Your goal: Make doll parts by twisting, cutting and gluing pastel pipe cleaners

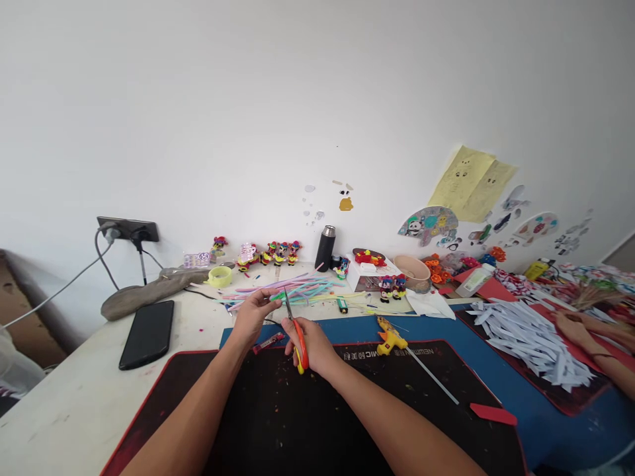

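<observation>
My right hand [312,347] is wrapped round the orange and yellow handles of a pair of scissors [300,337]. Its blades point up and away, close beside the fingertips of my left hand [255,314]. Those left fingers are pinched on a small green piece that looks like a pipe cleaner [278,297]; most of it is covered or blends with what lies behind. Just beyond both hands, pastel pipe cleaners [312,289] lie in a loose pile. Beneath my hands is a black desk mat [278,410] with a red edge.
A yellow glue gun [391,337] with a glue stick lies at the mat's right. Left stands a phone [146,335] on the white table. Small figurines [282,252] and a black bottle [325,249] line the wall. A co-worker's hands [578,330] are beside white paper strips [536,340].
</observation>
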`<control>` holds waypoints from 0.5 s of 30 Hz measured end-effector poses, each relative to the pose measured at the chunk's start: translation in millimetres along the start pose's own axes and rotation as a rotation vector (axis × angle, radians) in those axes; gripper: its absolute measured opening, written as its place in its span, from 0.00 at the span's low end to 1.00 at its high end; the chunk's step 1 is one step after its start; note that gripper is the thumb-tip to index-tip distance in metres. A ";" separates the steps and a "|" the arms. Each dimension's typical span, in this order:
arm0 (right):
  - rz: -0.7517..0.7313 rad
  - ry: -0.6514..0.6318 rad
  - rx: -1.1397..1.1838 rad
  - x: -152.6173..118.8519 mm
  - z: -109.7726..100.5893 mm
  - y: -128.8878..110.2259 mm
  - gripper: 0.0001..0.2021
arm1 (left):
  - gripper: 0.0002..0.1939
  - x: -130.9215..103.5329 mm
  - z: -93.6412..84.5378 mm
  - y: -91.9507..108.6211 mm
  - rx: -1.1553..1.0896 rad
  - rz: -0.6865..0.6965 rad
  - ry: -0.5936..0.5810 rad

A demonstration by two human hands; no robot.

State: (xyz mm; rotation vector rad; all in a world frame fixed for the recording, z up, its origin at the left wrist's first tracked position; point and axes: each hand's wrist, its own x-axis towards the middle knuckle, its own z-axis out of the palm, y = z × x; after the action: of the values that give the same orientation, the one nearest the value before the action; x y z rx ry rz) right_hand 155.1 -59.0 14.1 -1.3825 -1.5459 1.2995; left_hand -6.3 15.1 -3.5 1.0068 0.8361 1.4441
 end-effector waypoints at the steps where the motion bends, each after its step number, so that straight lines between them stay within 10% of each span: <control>1: 0.007 0.003 0.000 0.4 -0.2 0.7 0.31 | 0.23 0.0 0.0 -0.4 0.008 0.001 -0.001; 15: -0.024 0.103 -0.105 4.2 0.4 17.0 0.23 | 0.21 -0.2 1.9 -2.8 0.089 0.000 -0.009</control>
State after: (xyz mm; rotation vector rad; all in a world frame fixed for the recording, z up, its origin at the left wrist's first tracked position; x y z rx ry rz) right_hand 158.9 -56.1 -2.7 -1.4684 -1.5750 1.1289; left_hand -3.5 15.2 -5.3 1.0791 0.9012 1.4114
